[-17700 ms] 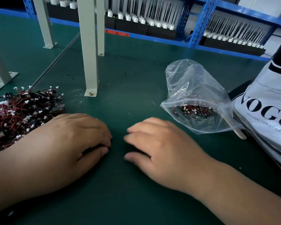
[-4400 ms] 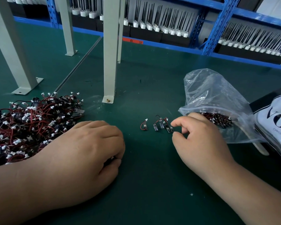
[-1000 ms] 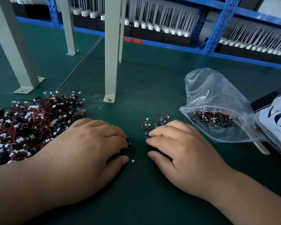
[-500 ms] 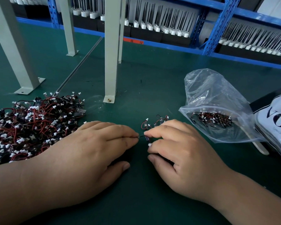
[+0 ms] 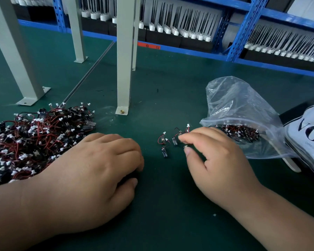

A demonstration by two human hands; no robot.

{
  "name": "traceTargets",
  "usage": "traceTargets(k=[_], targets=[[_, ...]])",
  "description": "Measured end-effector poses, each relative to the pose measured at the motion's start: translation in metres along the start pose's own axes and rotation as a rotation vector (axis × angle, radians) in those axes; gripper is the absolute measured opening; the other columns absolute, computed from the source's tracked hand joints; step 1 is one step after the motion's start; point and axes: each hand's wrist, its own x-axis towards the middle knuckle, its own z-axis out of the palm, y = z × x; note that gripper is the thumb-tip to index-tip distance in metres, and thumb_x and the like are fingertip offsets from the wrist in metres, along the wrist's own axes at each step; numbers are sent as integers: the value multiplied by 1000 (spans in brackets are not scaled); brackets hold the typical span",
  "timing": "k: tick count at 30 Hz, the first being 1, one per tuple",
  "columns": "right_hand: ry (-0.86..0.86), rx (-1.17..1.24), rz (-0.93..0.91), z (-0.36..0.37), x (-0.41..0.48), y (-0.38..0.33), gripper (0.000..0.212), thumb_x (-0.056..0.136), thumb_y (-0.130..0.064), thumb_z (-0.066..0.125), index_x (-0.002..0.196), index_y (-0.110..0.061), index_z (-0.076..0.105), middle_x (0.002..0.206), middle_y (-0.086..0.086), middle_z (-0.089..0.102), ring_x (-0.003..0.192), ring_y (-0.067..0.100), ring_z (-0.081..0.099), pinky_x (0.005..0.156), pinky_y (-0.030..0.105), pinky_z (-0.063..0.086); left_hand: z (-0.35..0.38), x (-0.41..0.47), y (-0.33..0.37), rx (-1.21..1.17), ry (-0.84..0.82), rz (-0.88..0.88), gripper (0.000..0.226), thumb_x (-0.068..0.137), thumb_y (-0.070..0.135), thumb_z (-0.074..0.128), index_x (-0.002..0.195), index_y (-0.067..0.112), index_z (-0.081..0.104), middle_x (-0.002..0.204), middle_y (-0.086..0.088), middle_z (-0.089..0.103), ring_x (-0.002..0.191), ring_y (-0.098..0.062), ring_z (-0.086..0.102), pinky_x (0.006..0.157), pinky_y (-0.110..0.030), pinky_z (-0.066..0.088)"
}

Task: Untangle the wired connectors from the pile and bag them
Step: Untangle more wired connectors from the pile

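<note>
- On the green mat (image 5: pixel 170 91), far left, the connector pile (image 5: pixel 36 140) is lying beside the left hand (image 5: pixel 91 171); its fingers are curled, any hold hidden.
- The right hand (image 5: pixel 216 160) is hovering over the loose connectors (image 5: pixel 163 142) beside the plastic bag (image 5: pixel 243 109); its grip is blurred and unclear.

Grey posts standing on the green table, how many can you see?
4 grey posts: one at the far left, one further back, one central, one just behind it. More could stand outside the view.

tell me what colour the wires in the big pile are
Red and black, with white plug ends, seen in the head view on the pile.
</note>
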Motion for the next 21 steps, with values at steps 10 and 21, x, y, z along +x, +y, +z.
traceTargets(k=[10, 21], targets=[[-35, 46, 155, 3, 2, 4, 33, 82, -5, 76, 112, -17, 73, 93, -9, 68, 83, 10, 63, 77, 27, 51, 3, 2, -1, 47, -26, -114, 27, 88, 63, 41, 88, 38, 51, 87, 20, 47, 82, -9, 51, 76, -32, 48], [-39, 38, 82, 2, 2, 2, 26, 81, 0, 74, 102, -14, 77, 89, -4, 74, 84, 23, 67, 76, 41, 57, 0, 2, 2, 56, -66, -111, 11, 76, 46, 49, 79, 36, 48, 82, 17, 46, 78, -9, 47, 72, -32, 48]])
